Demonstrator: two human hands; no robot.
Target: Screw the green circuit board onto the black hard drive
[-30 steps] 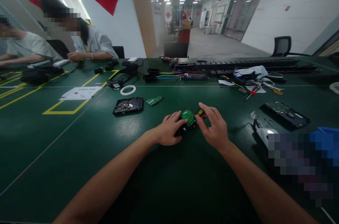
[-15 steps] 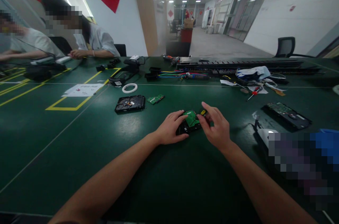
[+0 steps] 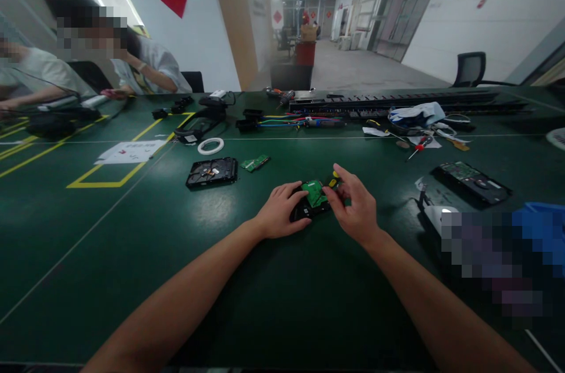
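Observation:
A black hard drive (image 3: 301,212) lies on the green tabletop in front of me, its green circuit board (image 3: 314,193) facing up. My left hand (image 3: 278,213) grips the drive from its left side, with fingers over the top and the thumb along the near edge. Pinched in my right hand (image 3: 356,207) is a short screwdriver with a yellow and black handle (image 3: 333,181), held over the right part of the board. Its tip is hidden by my fingers.
Left of the drive are another hard drive (image 3: 212,173), a loose green circuit board (image 3: 255,163) and a white ring (image 3: 210,146). A third drive (image 3: 473,182) and a red screwdriver (image 3: 419,148) lie to the right. Wires (image 3: 282,121) stretch across the back. A co-worker (image 3: 152,70) sits far left.
The whole view has shifted slightly. My hands keep their hold on the drive and screwdriver, whose yellow handle leans a little differently. The co-worker has raised a hand toward the head.

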